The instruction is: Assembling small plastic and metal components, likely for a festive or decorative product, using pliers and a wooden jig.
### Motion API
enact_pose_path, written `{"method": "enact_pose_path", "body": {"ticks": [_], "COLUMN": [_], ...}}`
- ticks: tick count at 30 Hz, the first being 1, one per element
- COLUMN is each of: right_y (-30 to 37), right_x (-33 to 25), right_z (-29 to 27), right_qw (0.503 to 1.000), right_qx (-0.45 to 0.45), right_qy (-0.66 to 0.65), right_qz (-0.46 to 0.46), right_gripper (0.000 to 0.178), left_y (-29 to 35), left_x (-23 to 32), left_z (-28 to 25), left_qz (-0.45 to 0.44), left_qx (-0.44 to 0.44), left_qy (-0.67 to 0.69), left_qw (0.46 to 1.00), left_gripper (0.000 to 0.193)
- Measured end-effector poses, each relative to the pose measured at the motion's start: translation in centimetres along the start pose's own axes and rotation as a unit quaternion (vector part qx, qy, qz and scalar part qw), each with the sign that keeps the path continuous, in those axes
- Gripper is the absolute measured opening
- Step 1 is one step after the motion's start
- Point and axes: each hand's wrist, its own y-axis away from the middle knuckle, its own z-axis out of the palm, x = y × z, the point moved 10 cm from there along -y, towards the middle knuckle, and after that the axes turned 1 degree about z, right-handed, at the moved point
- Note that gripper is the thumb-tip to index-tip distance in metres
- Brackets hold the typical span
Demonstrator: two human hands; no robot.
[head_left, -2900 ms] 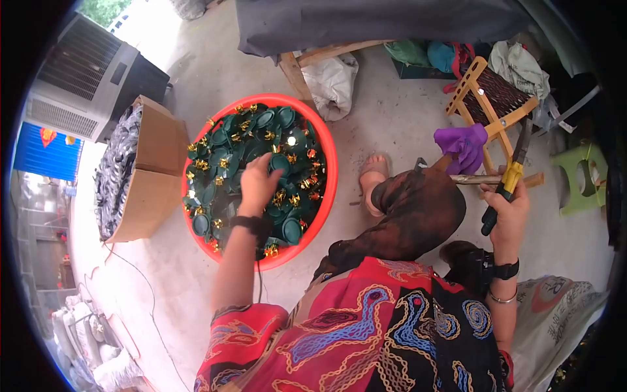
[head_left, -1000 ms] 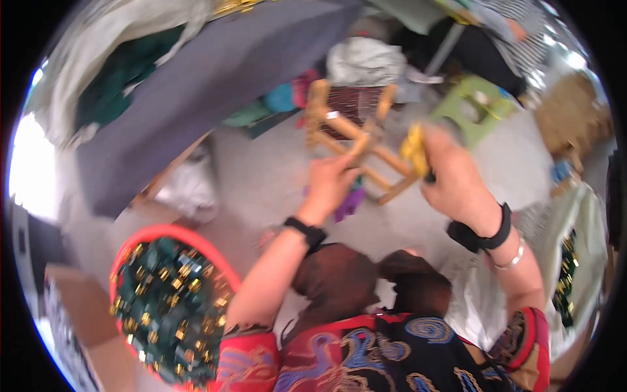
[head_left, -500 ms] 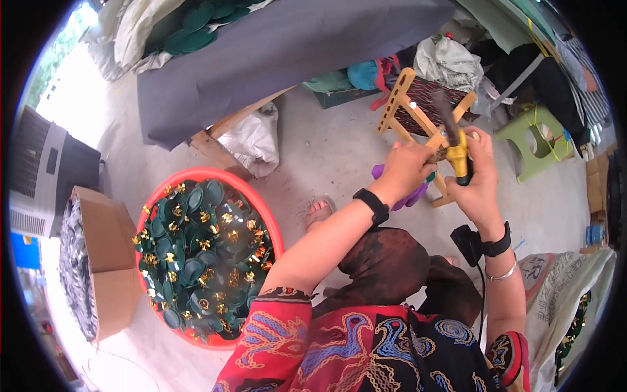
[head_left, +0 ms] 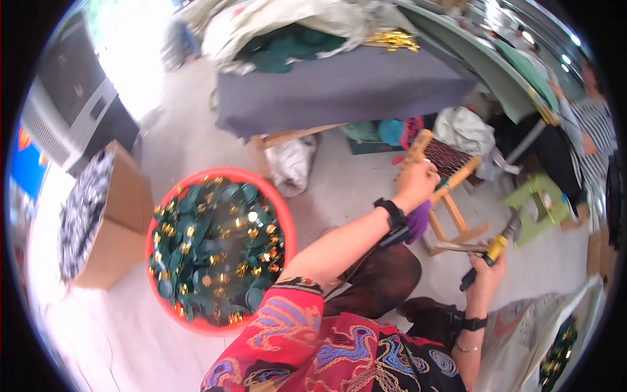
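My right hand (head_left: 488, 268) is closed around a metal tool with yellow-and-black handles (head_left: 498, 247), held low at the right, apart from the wooden stand. Its exact kind is hard to make out. Over a light wooden stand (head_left: 449, 212) with a row of holes in one bar, my left hand (head_left: 418, 185) has its fingers bent and closed. A small dark green piece (head_left: 442, 183) shows beside its fingertips; whether the hand grips that or the wood is hidden. Purple padding (head_left: 418, 222) sits below the left wrist.
A red tub (head_left: 287, 225) full of dark green discs with gold bows stands left. Beyond it is a cardboard box (head_left: 121, 228). A grey-covered table (head_left: 339, 88) spans the back. A green stool (head_left: 539, 202) and a person in stripes (head_left: 594, 124) are at right, a white sack (head_left: 522, 333) nearer.
My right hand has drawn the tool away from the left hand, down toward the right. The left hand stays by the wooden stand. The view has tilted up, showing more of the table.
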Motion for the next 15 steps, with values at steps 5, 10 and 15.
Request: {"method": "enact_pose_path", "body": {"ticks": [5,10,15], "right_y": [1.1,2.0,5.5], "right_x": [3.7,8.8,5.2], "right_z": [2.6,3.3,5.6], "right_qw": [0.993,0.956,0.93], "right_qx": [-0.037,-0.033,-0.316], "right_qy": [0.085,0.147,-0.071], "right_qz": [0.072,-0.252,-0.175], "right_gripper": [0.038,0.066,0.059], "left_y": [2.7,8.8,14.6], "left_x": [11.7,30.3,41.3], "left_z": [5.4,17.4,28.6], "left_qz": [-0.051,0.055,0.179], "left_qx": [-0.22,-0.438,-0.335], "left_qy": [0.225,0.24,0.393], "left_qw": [0.948,0.865,0.838], "left_gripper": [0.023,0.022,0.033]}}
